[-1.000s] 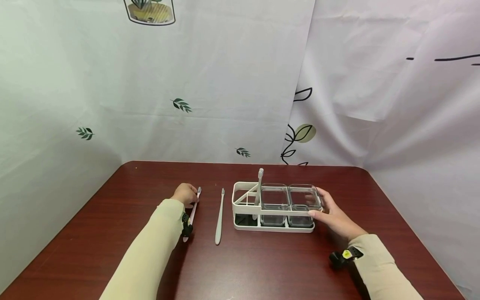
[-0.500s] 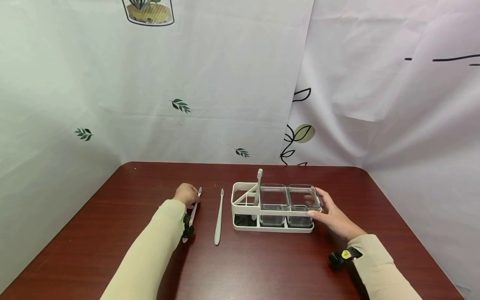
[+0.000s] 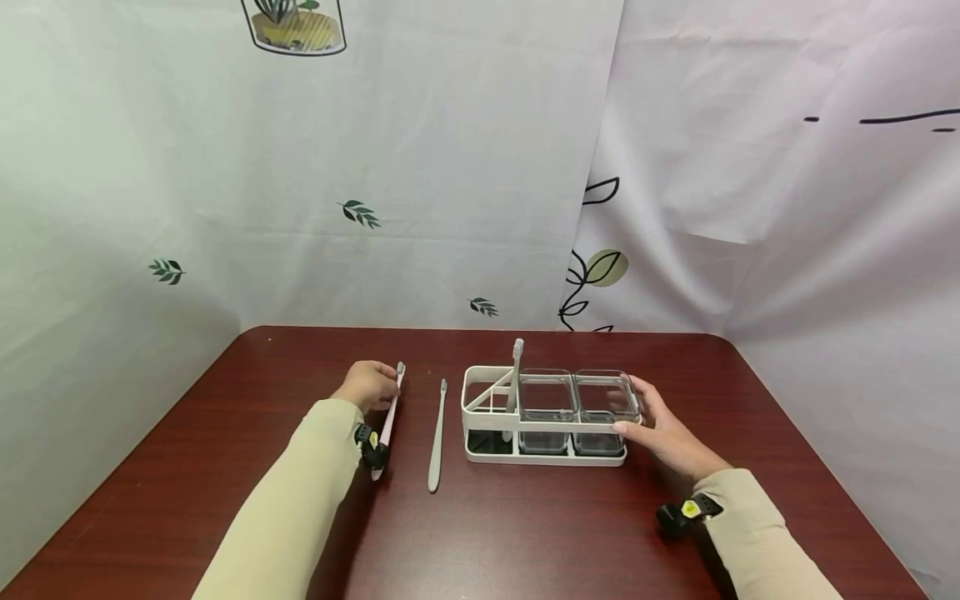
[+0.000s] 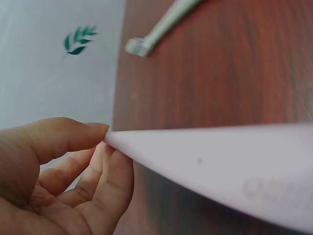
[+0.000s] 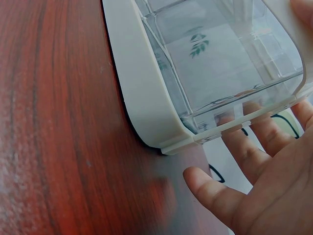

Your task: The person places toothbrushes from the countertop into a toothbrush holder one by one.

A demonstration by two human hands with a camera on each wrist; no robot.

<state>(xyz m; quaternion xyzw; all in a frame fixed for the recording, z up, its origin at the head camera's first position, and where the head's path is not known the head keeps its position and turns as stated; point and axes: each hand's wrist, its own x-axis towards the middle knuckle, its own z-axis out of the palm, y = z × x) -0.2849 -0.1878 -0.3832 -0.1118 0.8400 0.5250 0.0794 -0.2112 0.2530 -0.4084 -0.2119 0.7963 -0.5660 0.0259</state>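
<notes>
Thumb and fingertips of my left hand (image 3: 367,385) pinch a pale pink toothbrush (image 3: 388,423) near its neck, bristle end pointing away. In the left wrist view its broad pink handle (image 4: 215,166) fills the near side. My right hand (image 3: 670,432) holds the right end of a white toothbrush holder (image 3: 491,418), thumb in front and fingers behind. Two clear cups (image 3: 547,396) sit in the holder. A grey-white toothbrush (image 3: 515,375) stands upright in its left part. Another pale green-white toothbrush (image 3: 437,442) lies on the table between my left hand and the holder.
All of this is on a dark red-brown table (image 3: 525,533) with rounded far corners. Behind it hangs a white cloth (image 3: 450,167) with leaf prints. Black cameras are strapped to both wrists.
My left hand has risen slightly with the pink toothbrush, which has shifted a little away and to the right. The right hand and the holder have stayed in place.
</notes>
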